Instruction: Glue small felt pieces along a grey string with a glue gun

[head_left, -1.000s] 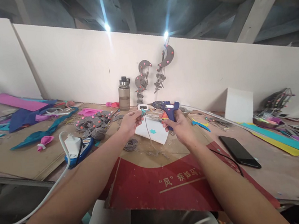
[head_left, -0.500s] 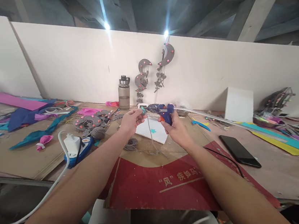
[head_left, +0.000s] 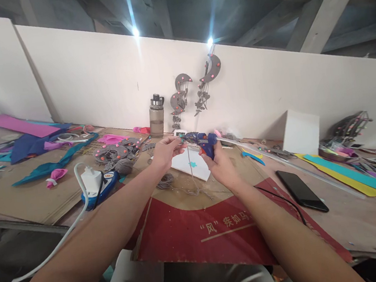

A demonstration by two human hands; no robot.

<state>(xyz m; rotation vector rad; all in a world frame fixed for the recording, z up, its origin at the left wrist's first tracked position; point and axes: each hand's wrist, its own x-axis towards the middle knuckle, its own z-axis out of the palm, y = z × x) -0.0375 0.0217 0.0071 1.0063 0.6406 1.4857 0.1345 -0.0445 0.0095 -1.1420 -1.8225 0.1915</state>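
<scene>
My left hand [head_left: 166,153] pinches a small teal piece [head_left: 181,137] at the middle of the worktop. Grey yarn [head_left: 191,170] hangs from it down to the table. A blue hot glue gun [head_left: 204,139] is gripped in my right hand [head_left: 223,164], its nozzle pointing left, right at the teal piece; whether they touch I cannot tell. From the gun's back a long clear glue stick [head_left: 278,151] runs out to the right. Below both hands lies a white sheet [head_left: 200,170] with a teal flower-like shape [head_left: 192,163] on it.
A water bottle [head_left: 157,117] stands by the white board, where grey moon-shaped hangings [head_left: 211,69] hang. A power strip [head_left: 106,187] lies left, a phone [head_left: 302,191] right. Red printed cardboard [head_left: 185,233] covers the near edge. Coloured felt scraps [head_left: 54,164] lie at left.
The glue gun has tilted slightly, so the rear of its glue stick sits lower. Both hands stay nearly in place, still close together.
</scene>
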